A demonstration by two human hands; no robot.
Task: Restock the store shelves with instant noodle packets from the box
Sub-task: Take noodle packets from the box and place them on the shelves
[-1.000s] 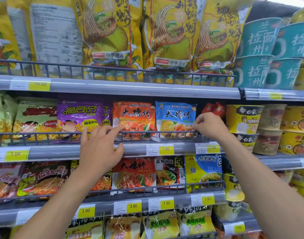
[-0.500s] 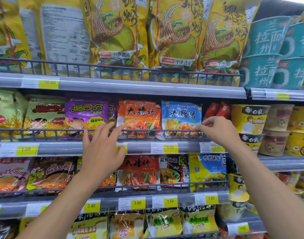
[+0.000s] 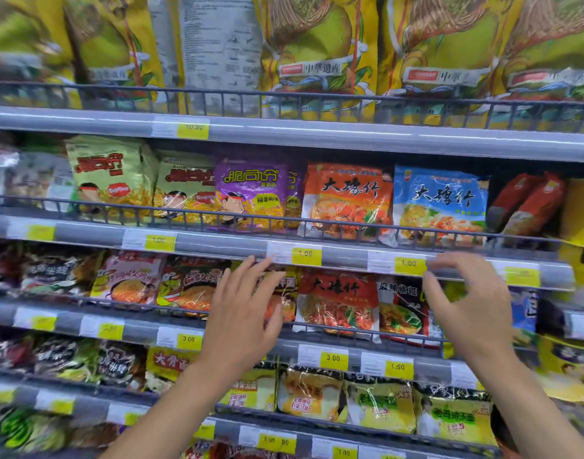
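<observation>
Dropping below packets (image 3: 439,207): left hand (image 3: 241,313), right hand (image 3: 472,309).

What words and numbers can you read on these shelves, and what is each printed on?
"中華遺産": yellow bag, top shelf.
"脆司令": purple packet.
"大碌竹": orange packet and blue packet.
"1.00": upper price tag, below the orange packet.
"3.00": lower price tag.
"1.50": neighbouring price tag.
Tags and packets at the far left: too blurred to read.

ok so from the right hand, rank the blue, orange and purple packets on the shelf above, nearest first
1. blue packet, just above the right hand
2. orange packet, left of the blue one
3. purple packet, farthest left
</observation>
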